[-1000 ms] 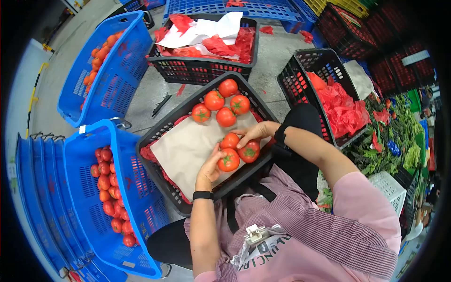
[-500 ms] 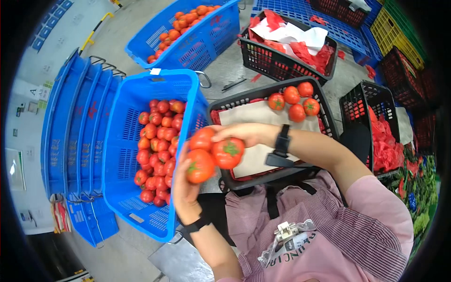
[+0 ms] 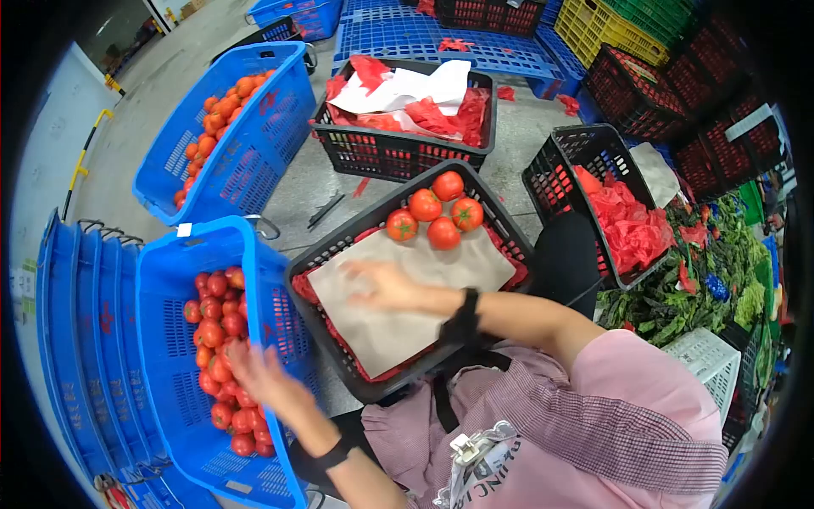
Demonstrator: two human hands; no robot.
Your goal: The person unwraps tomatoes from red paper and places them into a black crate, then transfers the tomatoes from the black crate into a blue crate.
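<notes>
My left hand (image 3: 273,383), smeared by motion, is over the near side of a blue crate (image 3: 254,246), with its fingers stretched out and nothing in it. Inside that crate lies a heap of red tomatoes (image 3: 222,314). My right hand (image 3: 381,287) hovers, blurred, above a sheet of brownish paper (image 3: 365,335) lining a black crate (image 3: 487,204). Its fingers are apart and hold nothing. Several larger tomatoes (image 3: 443,233) sit together on the paper at the far end of the black crate, beyond my right hand. Red wrapping shows around the paper's edges.
Another blue crate (image 3: 275,127) of tomatoes stands at the upper left. Ahead is a black crate (image 3: 407,157) with red plastic and white paper. To the right, a black crate (image 3: 606,153) holds red bags. Blue crates (image 3: 85,339) are stacked at the left; leafy greens (image 3: 678,293) lie right.
The three tomatoes held between my hands are gone from them. My hands have come apart, left over the blue crate, right over the paper. The view has turned rightward.
</notes>
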